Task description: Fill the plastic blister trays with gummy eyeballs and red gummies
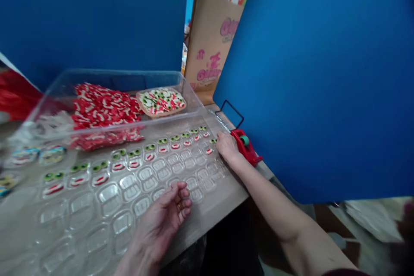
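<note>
Head view: your right hand [227, 146], open and grasping nothing, lies just beside gummy lips [209, 151] in the clear blister tray [213, 183]; your left hand [161, 220], loosely curled, holds nothing above it.

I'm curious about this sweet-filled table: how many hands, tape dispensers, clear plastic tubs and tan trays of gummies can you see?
Hands: 2 (left hand, right hand)
Red tape dispensers: 1
Clear plastic tubs: 1
Tan trays of gummies: 1
Total: 5
</note>
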Demonstrator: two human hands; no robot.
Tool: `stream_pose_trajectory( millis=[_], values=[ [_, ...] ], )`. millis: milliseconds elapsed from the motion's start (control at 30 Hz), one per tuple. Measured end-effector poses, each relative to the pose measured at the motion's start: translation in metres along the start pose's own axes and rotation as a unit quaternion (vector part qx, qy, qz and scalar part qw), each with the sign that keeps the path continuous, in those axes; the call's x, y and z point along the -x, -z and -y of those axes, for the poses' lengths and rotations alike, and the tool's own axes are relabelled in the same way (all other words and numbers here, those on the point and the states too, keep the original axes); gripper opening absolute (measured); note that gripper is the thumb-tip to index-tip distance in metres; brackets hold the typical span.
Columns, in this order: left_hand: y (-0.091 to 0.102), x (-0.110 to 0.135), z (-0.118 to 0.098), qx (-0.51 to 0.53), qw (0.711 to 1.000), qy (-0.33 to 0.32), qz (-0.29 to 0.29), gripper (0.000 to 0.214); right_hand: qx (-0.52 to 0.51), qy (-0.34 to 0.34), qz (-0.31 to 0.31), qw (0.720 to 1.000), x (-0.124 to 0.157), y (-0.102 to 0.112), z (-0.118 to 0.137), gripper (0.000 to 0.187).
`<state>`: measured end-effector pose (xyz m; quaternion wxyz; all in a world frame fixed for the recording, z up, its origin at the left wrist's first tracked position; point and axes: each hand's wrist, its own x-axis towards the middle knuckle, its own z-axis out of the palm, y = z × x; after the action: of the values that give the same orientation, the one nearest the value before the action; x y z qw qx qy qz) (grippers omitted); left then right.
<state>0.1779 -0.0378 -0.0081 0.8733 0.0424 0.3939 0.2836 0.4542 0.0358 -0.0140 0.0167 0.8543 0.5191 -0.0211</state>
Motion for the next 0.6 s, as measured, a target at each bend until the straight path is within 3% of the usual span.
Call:
stream_pose_trajectory(
  millis=[267,400,500,600],
  values=[
    [0.003,0.005,-0.003,0.006,1.0,-0.02,0.001,0.011,-0.011,-0.007,0.008,1.0,-0.007,0.002,0.006,0.033],
    [0.014,0.013,-0.011,0.009,1.0,-0.027,-0.009,0.01,-0.014,-0.001,-0.001,1.0,0.008,0.024,0.009,0.03],
    [0.023,0.015,-0.021,0.013,0.999,-0.044,-0.016,0.009,-0.042,0.051,-0.097,0.993,0.02,0.058,0.027,0.033],
    [0.024,0.016,-0.032,0.02,0.998,-0.06,-0.009,0.008,-0.089,0.156,-0.21,0.961,0.013,0.095,0.072,0.035]
  ],
)
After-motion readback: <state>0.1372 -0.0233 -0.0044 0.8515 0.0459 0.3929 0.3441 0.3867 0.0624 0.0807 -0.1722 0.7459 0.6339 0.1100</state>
